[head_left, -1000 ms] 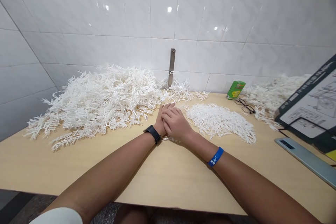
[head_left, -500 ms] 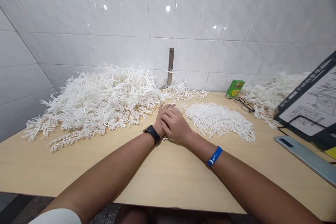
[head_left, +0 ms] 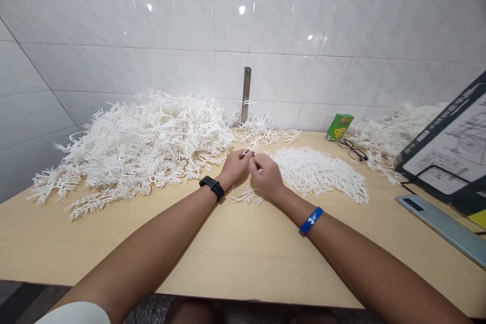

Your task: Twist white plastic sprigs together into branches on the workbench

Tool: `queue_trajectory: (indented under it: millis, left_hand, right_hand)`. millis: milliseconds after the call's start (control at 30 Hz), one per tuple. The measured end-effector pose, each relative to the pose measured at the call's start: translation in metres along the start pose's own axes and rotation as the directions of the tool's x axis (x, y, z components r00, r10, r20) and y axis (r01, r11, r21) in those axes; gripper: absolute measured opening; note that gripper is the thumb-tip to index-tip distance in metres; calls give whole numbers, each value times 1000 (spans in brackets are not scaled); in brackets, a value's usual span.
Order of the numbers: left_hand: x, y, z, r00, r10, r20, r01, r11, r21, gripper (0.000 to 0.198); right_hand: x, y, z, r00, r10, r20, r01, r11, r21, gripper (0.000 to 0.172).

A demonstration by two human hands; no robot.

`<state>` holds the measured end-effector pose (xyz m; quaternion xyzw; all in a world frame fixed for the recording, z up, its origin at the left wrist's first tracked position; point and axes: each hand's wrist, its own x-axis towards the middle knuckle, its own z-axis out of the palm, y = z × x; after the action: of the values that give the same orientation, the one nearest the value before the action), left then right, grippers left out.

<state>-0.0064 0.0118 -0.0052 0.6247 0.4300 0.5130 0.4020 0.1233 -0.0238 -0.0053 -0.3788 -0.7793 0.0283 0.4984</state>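
My left hand (head_left: 234, 166), with a black band at the wrist, is closed in a pinch on a white branched plastic piece (head_left: 248, 150), whose thin prongs stick up past the fingertips. My right hand (head_left: 266, 174), with a blue wristband, meets it fingertip to fingertip. Its fingers are curled and pinched at the same piece, though the exact grip is partly hidden. Beneath the hands lies a small scatter of short white bits (head_left: 246, 195). To the right of my right hand spreads a flat pile of small white plastic pieces (head_left: 321, 173). A tall heap of white branched pieces (head_left: 152, 144) rises on the left.
Behind the hands, more branched pieces (head_left: 258, 130) lie by a metal bracket (head_left: 246, 92) at the tiled wall. A green box (head_left: 339, 127), eyeglasses (head_left: 353, 150), another white heap (head_left: 395, 129), a printed carton (head_left: 448, 147) and a phone (head_left: 442, 228) occupy the right side.
My right hand, earlier laid over my left, has come off to the right and curled into a pinch. The white branched piece and the scatter beneath now show.
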Motion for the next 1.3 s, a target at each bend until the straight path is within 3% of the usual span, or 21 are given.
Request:
queue_trajectory:
  millis: [33, 100, 200, 400, 533, 667, 800, 867, 933, 1000, 1100, 1200, 1300]
  left_hand:
    - [2, 1, -1, 1000, -8, -7, 7, 999, -48, 20]
    - [5, 1, -3, 1000, -29, -2, 29, 984, -178, 22]
    - [7, 0, -3, 996, -57, 73, 78, 941, -330, 26]
    - [2, 3, -7, 977, -43, 210, 119, 924, -364, 29]
    - [0, 6, -9, 964, -46, 260, 145, 915, -376, 29]
    - [4, 3, -10, 990, -28, 139, 83, 911, -404, 30]
    - [8, 1, -11, 998, 34, -55, -52, 917, -395, 28]
    - [9, 2, -11, 988, 41, -150, -94, 926, -365, 26]
    - [9, 3, -13, 965, 19, -261, -104, 942, -319, 25]
    - [10, 4, -14, 926, 15, -378, -122, 958, -260, 24]
    - [10, 6, -16, 882, 30, -471, -155, 961, -228, 22]
    - [9, 7, -16, 909, -12, -416, -127, 944, -303, 21]
    - [6, 6, -15, 961, -43, -275, -45, 951, -306, 25]
  right_hand:
    - [1, 7, -1, 989, 146, -35, -145, 989, 34, 32]
    - [3, 20, -2, 921, 388, -27, -383, 917, 110, 33]
    - [7, 30, -2, 850, 514, 112, -526, 819, 230, 30]
    - [8, 25, -1, 907, 370, 200, -416, 858, 300, 33]
    - [8, 28, 0, 896, 412, 163, -441, 868, 229, 27]
    - [8, 30, -3, 862, 498, 94, -505, 860, 75, 24]
    - [6, 16, -6, 956, 280, -91, -269, 956, 117, 25]
    - [4, 7, -3, 976, 219, -13, -211, 952, 224, 25]
    - [1, 2, 2, 950, 262, 171, -308, 877, 368, 24]
    - [0, 2, 7, 891, 337, 304, -448, 761, 469, 21]
    - [0, 10, 10, 847, 435, 306, -531, 656, 537, 17]
    - [3, 20, 9, 820, 527, 224, -561, 663, 496, 16]
    - [5, 27, 7, 788, 592, 167, -610, 715, 341, 18]
